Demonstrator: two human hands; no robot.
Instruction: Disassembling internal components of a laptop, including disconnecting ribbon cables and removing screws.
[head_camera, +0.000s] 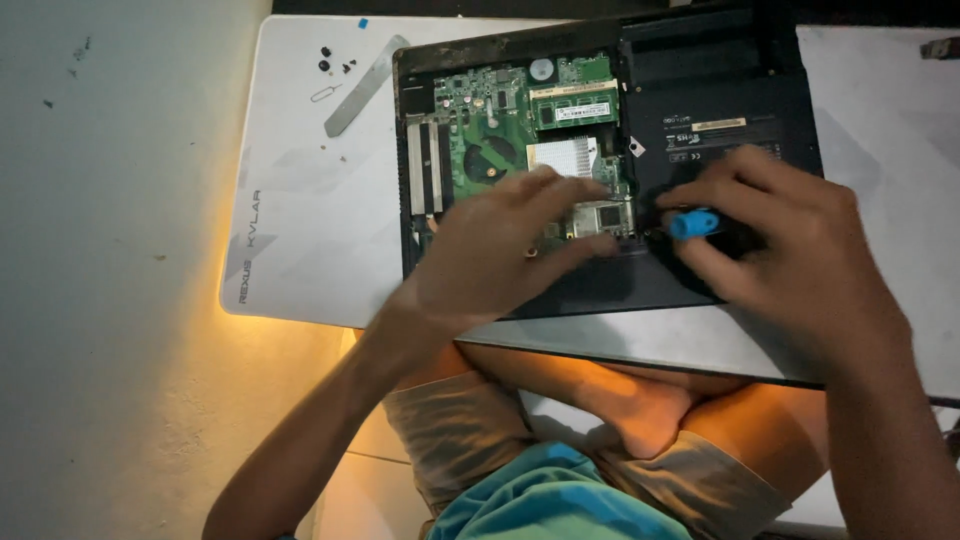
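Far left of frame: bare grey wall (110, 250), a few dark marks, nothing else readable. Next, white mat (300, 200) with a grey metal strip (365, 85) and a few black screws (335, 62) at upper left; screws too small to count surely. A thin pin-like tool beside them, hard to make out.

Centre: laptop (720, 110), underside up, cover off on its left half, green board (490, 120) exposed with a memory stick (573, 105) and a silver plate (562, 155). Top edge of the laptop cut off by the frame.

Left hand (495, 250) lies palm-down over the lower board, fingers spread flat, gripping nothing visible; it hides the board's lower middle. Motion blur softens the fingertips.

Right hand (790, 245) at centre right, fingers pinched around a blue-handled screwdriver (693, 223). Only the blue end shows; shaft and tip hidden behind fingers, so contact point on the laptop can't be told. The two hands sit close, not touching.

Bottom: crossed legs, tan shorts (450, 440), teal shirt (550, 500), partly cut off. Right edge of mat runs out of frame.
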